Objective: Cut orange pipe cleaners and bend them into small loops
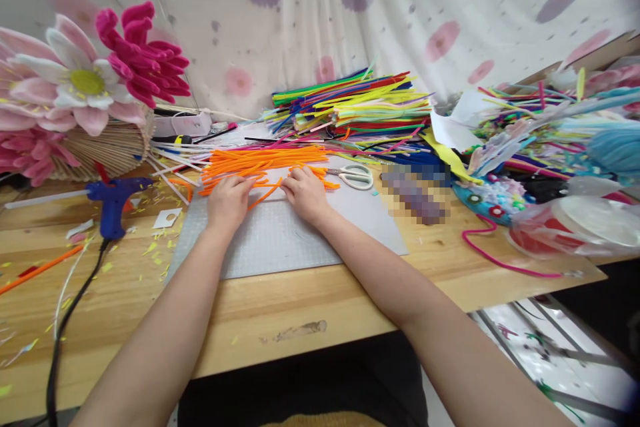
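Note:
Both hands work over the back part of a grey mat [280,240]. My left hand [231,201] has its fingers closed on an orange pipe cleaner [264,195], which slants up to the right. Close beside it, my right hand [305,193] pinches the upper end of the same orange strip. Just behind the hands lies a bundle of orange pipe cleaners [265,158], some reaching the fingers. Scissors [356,177] with white handles rest right of my right hand.
A blue glue gun [114,203] with a black cable stands at the left, below pink and white fuzzy flowers [87,83]. Multicoloured pipe cleaners [355,107] are piled at the back. A plastic-wrapped tub [575,227] sits at the right.

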A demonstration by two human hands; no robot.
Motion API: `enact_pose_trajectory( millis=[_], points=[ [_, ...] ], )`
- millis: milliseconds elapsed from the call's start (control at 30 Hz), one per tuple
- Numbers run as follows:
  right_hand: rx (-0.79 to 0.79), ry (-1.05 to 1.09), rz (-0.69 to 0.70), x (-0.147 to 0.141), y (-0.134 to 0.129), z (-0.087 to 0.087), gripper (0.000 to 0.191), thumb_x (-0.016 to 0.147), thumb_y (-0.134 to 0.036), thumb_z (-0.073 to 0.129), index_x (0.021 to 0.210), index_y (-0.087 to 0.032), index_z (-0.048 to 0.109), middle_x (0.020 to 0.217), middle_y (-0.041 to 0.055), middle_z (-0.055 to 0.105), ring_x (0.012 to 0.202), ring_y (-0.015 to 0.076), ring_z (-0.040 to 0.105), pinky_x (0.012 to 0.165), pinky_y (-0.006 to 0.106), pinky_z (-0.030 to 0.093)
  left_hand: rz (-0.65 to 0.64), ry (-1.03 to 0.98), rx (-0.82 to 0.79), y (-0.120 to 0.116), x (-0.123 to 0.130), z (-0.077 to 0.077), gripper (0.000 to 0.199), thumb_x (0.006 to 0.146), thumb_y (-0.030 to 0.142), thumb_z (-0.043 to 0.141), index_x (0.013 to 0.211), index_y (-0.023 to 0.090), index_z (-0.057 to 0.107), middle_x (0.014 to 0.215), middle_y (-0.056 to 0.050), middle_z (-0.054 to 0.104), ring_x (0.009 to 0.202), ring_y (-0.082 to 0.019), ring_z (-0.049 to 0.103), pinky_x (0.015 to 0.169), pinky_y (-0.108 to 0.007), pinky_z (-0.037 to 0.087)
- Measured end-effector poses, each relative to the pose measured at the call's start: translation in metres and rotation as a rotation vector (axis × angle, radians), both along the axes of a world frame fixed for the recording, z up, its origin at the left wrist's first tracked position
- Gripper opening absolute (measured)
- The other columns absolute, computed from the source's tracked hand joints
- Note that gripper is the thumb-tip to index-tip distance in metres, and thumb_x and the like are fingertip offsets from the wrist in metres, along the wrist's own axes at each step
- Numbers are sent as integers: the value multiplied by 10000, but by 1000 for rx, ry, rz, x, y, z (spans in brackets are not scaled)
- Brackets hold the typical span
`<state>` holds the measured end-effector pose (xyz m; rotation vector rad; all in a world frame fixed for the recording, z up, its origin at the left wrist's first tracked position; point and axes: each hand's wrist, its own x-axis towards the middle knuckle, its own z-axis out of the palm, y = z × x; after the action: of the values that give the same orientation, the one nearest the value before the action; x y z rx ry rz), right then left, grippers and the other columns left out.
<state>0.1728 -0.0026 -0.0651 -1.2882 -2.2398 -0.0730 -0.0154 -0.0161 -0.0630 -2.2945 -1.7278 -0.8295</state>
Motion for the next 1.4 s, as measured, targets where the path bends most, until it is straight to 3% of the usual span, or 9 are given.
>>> enact_pose_trajectory(
  millis=[167,267,433,567,733,1000,1200,1400],
  points=[
    [-71,328,-74,7,7,-4,173,831,-247,473,826,-185,634,852,77,589,871,200,475,780,329,352,39,-186,-18,-6,-1,6,312,844,301,412,1005,211,664,1002,-85,649,961,-218,568,847,-328,406],
    [-242,659,-46,4,11,-8,120,777,-272,510,752,-189,594,734,22,575,732,156,493,705,292,372,87,-382,-75,-8,6,4,304,831,323,438,984,192,666,986,-82,669,954,-218,591,850,-330,423],
    [-534,1154,154,-2,13,-10,171,685,-352,573,680,-188,524,622,-33,504,584,97,456,583,235,364,-40,-1004,-448,-12,28,-2,311,776,349,521,974,145,648,881,-76,688,805,-189,646,653,-285,514],
    [-706,1242,231,-2,10,-5,230,633,-386,634,691,-189,533,585,-50,498,533,76,433,521,212,325,-104,-1320,-664,-16,43,2,298,685,325,649,898,117,646,882,-81,687,768,-165,656,637,-264,535],
    [-773,1172,276,-5,3,0,239,614,-374,660,635,-178,524,560,-48,505,522,72,441,513,214,320,-126,-1383,-798,-20,48,3,235,660,285,686,825,122,651,862,-64,688,716,-135,660,632,-242,545],
    [-795,1147,301,-7,-1,2,228,628,-370,653,641,-181,526,565,-47,512,536,83,464,526,219,349,-93,-1398,-866,-20,50,5,117,695,196,658,778,113,655,759,-47,687,674,-125,659,615,-230,542],
    [-750,1104,299,-6,1,0,194,633,-335,648,601,-177,539,577,-36,530,557,86,480,553,223,369,-109,-1350,-889,-22,49,8,166,666,229,690,781,112,667,755,-59,690,705,-137,660,656,-253,541],
    [-727,1029,361,-5,3,-2,138,650,-282,618,607,-167,555,584,-25,554,564,92,503,579,234,390,-130,-1194,-838,-17,45,-3,249,610,319,717,750,118,675,738,-70,686,717,-184,664,637,-301,548]
  ],
)
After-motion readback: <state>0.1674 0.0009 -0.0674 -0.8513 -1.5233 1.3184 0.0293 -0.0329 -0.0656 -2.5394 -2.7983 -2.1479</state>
